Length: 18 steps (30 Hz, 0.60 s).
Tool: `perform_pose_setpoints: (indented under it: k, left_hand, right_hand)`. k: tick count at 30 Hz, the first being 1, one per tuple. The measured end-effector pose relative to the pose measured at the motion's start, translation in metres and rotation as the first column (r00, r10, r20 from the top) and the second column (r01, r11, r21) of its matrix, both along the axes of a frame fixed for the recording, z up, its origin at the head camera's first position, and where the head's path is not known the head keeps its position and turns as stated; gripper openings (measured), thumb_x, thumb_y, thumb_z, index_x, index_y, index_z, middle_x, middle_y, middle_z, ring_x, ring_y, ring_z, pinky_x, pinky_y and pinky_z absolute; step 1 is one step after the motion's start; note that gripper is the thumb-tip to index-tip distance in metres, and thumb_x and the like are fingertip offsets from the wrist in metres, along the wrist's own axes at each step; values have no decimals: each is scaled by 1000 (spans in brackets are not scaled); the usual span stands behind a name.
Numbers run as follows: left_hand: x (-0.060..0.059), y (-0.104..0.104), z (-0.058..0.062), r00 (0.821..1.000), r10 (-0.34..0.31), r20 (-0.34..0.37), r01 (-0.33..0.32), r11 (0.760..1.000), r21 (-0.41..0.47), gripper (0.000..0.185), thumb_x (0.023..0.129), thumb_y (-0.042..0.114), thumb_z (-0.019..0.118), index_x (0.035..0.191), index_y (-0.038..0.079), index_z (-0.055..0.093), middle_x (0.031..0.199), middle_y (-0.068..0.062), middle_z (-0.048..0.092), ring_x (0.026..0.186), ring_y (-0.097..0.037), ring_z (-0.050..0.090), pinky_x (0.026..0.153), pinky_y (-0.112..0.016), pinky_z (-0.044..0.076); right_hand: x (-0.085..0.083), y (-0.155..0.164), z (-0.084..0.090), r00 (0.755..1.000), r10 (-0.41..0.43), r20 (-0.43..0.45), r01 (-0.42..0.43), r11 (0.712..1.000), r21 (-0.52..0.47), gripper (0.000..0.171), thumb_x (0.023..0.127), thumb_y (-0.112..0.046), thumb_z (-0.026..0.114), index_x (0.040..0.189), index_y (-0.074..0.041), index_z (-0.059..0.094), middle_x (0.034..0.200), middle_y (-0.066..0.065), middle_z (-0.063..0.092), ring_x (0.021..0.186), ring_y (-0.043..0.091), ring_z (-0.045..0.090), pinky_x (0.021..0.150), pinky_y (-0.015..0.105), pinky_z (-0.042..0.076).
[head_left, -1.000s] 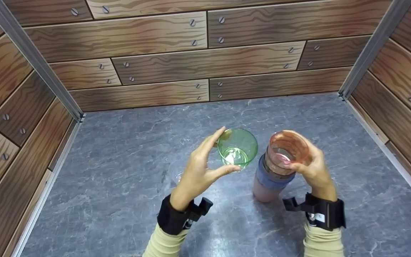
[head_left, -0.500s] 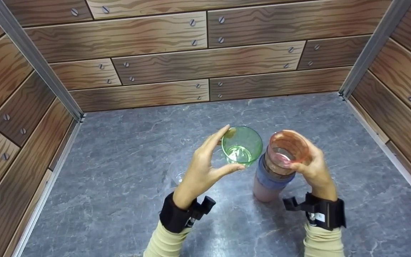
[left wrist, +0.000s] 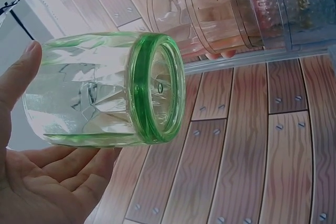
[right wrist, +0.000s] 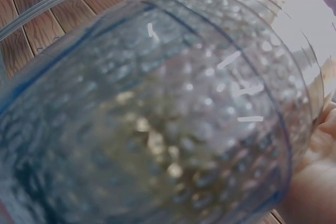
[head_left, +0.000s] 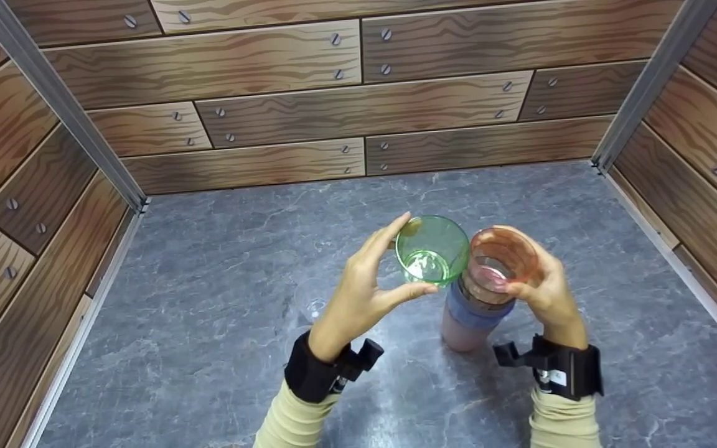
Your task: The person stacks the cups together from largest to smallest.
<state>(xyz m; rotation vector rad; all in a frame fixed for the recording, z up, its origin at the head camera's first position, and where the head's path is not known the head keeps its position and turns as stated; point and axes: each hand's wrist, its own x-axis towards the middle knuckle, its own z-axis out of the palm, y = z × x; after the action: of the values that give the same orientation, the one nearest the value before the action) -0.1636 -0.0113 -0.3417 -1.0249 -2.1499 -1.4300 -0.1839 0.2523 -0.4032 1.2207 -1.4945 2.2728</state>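
A clear green cup (head_left: 442, 242) is in my left hand (head_left: 358, 286), thumb and fingers on opposite sides near its rim. In the left wrist view the green cup (left wrist: 94, 87) shows facets and a thick green base ring. My right hand (head_left: 551, 292) grips the top of a stack of nested cups, around the reddish-orange cup (head_left: 508, 246). Lower in the stack is a blue cup (head_left: 480, 313), with a pinkish part (head_left: 461, 336) at the bottom. Bumpy blue-tinted cup walls (right wrist: 173, 114) fill the right wrist view. The green cup's rim overlaps the orange cup's left side in the head view.
A faint clear round object (head_left: 315, 305) sits on the grey marbled tabletop (head_left: 209, 311), beside my left wrist. Wood-patterned panels (head_left: 358, 106) enclose the back and both sides, with metal posts (head_left: 645, 81) at the corners.
My left hand has moved right and slightly away with the green cup, bringing it up to the orange cup. The right hand and the stack stay nearly still.
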Motion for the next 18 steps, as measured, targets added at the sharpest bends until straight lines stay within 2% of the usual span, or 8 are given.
perform_pose_setpoints:
  k: [7, 18]
  left_hand:
    - [-2, 4, 3, 1000, -2, -4, 2, 1000, 15, 84, 72, 26, 76, 140, 2, 35, 132, -10, 54, 123, -17, 51, 108, -27, 41]
    - [-4, 9, 10, 1000, -21, -19, 22, 999, 36, 85, 71, 25, 77, 139, -1, 35, 132, -12, 55, 119, -18, 53, 104, -25, 45]
  right_hand:
    - [-2, 0, 1, 999, -15, -35, 15, 999, 28, 66, 79, 2, 65, 132, 20, 30, 131, 23, 52, 123, 27, 52, 109, 31, 41]
    - [-2, -1, 0, 999, -15, -37, 15, 1000, 5, 67, 79, 2, 65, 132, 20, 29, 132, 23, 51, 123, 27, 53, 110, 31, 40]
